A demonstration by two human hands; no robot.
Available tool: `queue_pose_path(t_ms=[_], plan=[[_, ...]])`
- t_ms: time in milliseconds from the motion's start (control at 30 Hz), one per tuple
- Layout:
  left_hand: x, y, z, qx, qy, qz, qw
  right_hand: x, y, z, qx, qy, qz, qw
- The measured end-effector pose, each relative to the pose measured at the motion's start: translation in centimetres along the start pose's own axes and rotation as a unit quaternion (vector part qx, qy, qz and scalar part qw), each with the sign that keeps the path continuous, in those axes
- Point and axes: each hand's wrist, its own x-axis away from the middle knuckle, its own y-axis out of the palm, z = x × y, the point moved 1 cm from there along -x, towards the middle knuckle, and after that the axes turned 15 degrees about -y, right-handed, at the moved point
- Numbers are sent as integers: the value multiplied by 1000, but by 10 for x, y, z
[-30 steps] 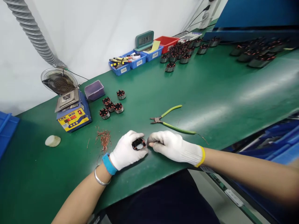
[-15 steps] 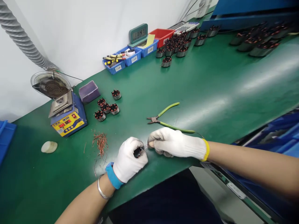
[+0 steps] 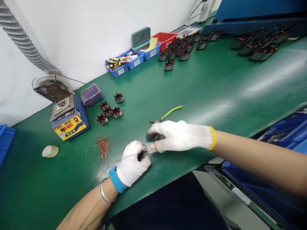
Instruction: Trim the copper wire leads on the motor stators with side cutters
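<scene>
My left hand (image 3: 133,163), in a white glove, is wrapped round a small motor stator (image 3: 142,156); only its dark top shows between thumb and fingers. Thin wires (image 3: 149,150) stick out of it to the right. Close beside them is my right hand (image 3: 175,136), gloved with a bare thumb tip, its thumb and fingers spread apart. Whether the thumb touches a wire I cannot tell. Diagonal cutters (image 3: 170,112) with green handles lie just beyond the right hand, which covers one handle.
Several stators (image 3: 107,111) stand near a blue-yellow soldering unit (image 3: 70,119) and a purple bin (image 3: 91,95). Copper wire scraps (image 3: 103,147) lie left of my hands. Farther back are more stators (image 3: 178,48), blue trays (image 3: 120,68) and a red tray (image 3: 164,39).
My right hand has parted its fingers from the thumb and moved slightly up and left, now covering the cutters' lower handle. My left hand keeps the stator in nearly the same place.
</scene>
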Motion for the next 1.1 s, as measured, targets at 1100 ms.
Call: queue_pose_path(t_ms=[1100], plan=[[17, -33, 28, 349, -201, -182, 897, 35, 44, -3, -394, -96, 69, 911]])
